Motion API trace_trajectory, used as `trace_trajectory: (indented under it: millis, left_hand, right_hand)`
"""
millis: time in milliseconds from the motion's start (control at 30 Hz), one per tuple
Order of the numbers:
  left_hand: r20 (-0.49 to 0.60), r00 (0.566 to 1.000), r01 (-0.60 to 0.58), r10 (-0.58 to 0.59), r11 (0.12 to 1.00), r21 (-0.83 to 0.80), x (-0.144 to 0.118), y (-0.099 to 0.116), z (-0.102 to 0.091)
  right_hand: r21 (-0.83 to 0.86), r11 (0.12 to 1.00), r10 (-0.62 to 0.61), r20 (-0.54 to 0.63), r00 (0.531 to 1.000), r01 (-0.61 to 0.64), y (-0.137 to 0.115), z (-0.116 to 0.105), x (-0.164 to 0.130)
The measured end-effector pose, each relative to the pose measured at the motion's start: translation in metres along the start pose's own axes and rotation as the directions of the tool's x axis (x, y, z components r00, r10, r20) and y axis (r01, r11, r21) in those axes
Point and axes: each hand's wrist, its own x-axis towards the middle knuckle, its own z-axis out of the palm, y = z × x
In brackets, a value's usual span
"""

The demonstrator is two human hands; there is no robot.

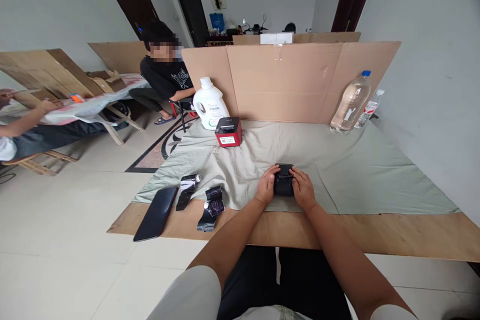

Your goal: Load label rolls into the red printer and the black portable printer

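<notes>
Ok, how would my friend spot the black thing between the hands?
Find the table with the pale cloth. Near its wooden front edge, a small boxy black gadget is between the left hand and right hand. The flat slab and shiny strips off to the left are black too, but only this gadget has hands on it.

Device (284, 188): black. At its ten o'clock, box (229, 139): red, black top (228, 124). One o'clock, bottle (350, 102): blue cap (366, 73). Cloth (375, 175): pale grey-green.
</notes>
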Motion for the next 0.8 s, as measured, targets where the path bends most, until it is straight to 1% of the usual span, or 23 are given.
trace_trajectory:
  millis: [67, 133, 200, 300, 367, 433, 500, 567, 633, 667, 700, 733, 800]
  left_hand:
    - [-0.081, 0.995, 0.06, -0.063, 0.997, -0.041, 0.0, -0.007, 0.001]
    - [-0.166, 0.973, 0.143, -0.159, 0.984, -0.102, 0.0, -0.015, 0.002]
    - [-0.204, 0.944, 0.23, -0.259, 0.961, -0.156, 0.0, -0.021, 0.003]
    - [-0.184, 0.917, 0.324, -0.354, 0.93, -0.174, -0.001, -0.025, 0.002]
    - [-0.15, 0.92, 0.341, -0.363, 0.927, -0.154, -0.002, -0.025, 0.001]
    - [-0.119, 0.933, 0.329, -0.34, 0.939, -0.098, -0.003, -0.024, -0.001]
    - [-0.075, 0.951, 0.302, -0.3, 0.953, 0.005, -0.003, -0.021, -0.002]
    - [0.009, 0.963, 0.264, -0.268, 0.955, 0.138, -0.002, -0.016, -0.002]
    - [0.119, 0.959, 0.218, -0.258, 0.936, 0.278, -0.001, -0.01, -0.002]
    - [0.172, 0.95, 0.192, -0.262, 0.92, 0.341, 0.0, -0.006, -0.002]
    - [0.224, 0.938, 0.161, -0.265, 0.904, 0.397, 0.001, -0.003, -0.002]
    - [0.275, 0.923, 0.126, -0.268, 0.889, 0.441, 0.001, 0.0, -0.001]
    - [0.377, 0.888, 0.05, -0.263, 0.871, 0.488, 0.0, 0.004, 0.0]
  right_hand:
    - [-0.016, 1.0, 0.025, -0.001, 1.0, -0.025, -0.005, 0.004, -0.005]
    - [-0.074, 0.992, 0.1, -0.047, 0.994, -0.103, -0.015, 0.011, -0.011]
    - [-0.138, 0.971, 0.184, -0.106, 0.977, -0.197, -0.028, 0.02, -0.013]
    - [-0.198, 0.937, 0.263, -0.143, 0.954, -0.288, -0.043, 0.03, -0.012]
    - [-0.209, 0.928, 0.283, -0.141, 0.949, -0.308, -0.047, 0.032, -0.008]
    - [-0.21, 0.933, 0.272, -0.117, 0.955, -0.292, -0.042, 0.029, -0.005]
    - [-0.209, 0.94, 0.25, -0.115, 0.961, -0.269, -0.027, 0.022, 0.001]
    - [-0.202, 0.944, 0.23, -0.156, 0.96, -0.259, -0.002, 0.011, 0.012]
    - [-0.185, 0.942, 0.238, -0.224, 0.945, -0.281, 0.03, -0.004, 0.031]
    - [-0.178, 0.932, 0.268, -0.251, 0.93, -0.317, 0.046, -0.014, 0.044]
    - [-0.176, 0.907, 0.328, -0.272, 0.905, -0.382, 0.063, -0.024, 0.059]
    - [-0.182, 0.862, 0.413, -0.288, 0.864, -0.473, 0.08, -0.035, 0.074]
    - [-0.208, 0.719, 0.589, -0.324, 0.74, -0.663, 0.109, -0.057, 0.105]
